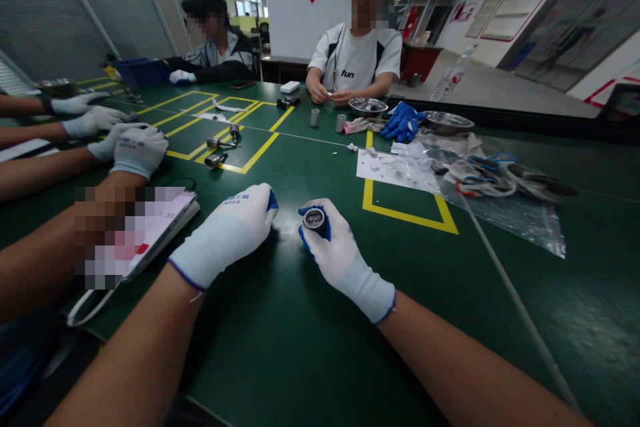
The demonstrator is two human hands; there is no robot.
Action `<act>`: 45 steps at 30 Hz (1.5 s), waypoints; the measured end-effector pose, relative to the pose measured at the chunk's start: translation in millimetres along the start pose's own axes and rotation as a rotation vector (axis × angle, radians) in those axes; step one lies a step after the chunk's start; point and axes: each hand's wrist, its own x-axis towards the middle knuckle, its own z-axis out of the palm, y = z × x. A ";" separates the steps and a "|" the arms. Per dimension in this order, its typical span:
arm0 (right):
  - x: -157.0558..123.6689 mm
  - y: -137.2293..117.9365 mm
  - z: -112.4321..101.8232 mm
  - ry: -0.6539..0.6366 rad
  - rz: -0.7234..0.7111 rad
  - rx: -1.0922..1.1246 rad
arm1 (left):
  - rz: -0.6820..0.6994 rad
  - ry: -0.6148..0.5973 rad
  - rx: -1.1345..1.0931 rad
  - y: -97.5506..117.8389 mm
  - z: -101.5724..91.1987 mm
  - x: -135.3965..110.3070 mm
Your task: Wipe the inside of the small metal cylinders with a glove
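My right hand (334,247), in a white glove with blue fingertips, is closed around a small round metal part (315,218) and holds it upright just above the green table (300,333). My left hand (231,230), gloved the same way, rests on the table a little to the left with its fingers curled under; whether anything is in it is hidden. The two hands are a short gap apart.
A tablet (150,227) lies at my left. Small metal cylinders (220,147) sit inside yellow floor-tape boxes. Ahead right are a paper sheet with tiny parts (395,170), plastic bags with cables (500,180), blue gloves (403,121) and metal bowls (445,121). Other people's gloved hands (135,147) work at the left; two people sit across.
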 end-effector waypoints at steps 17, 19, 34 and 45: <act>0.0 1.6 -0.3 0.034 0.015 0.100 | 0.356 0.055 -0.847 4.1 -2.7 -6.2; -0.6 1.0 -0.2 0.059 0.009 0.099 | 0.363 -0.024 -0.904 3.8 -4.7 -8.3; -2.0 -2.9 2.5 0.065 -0.004 0.038 | 0.500 0.157 -0.844 8.4 -7.0 -12.2; -4.4 -5.5 1.2 -0.002 -0.017 -0.035 | 0.486 0.173 -0.565 19.2 -1.1 -17.1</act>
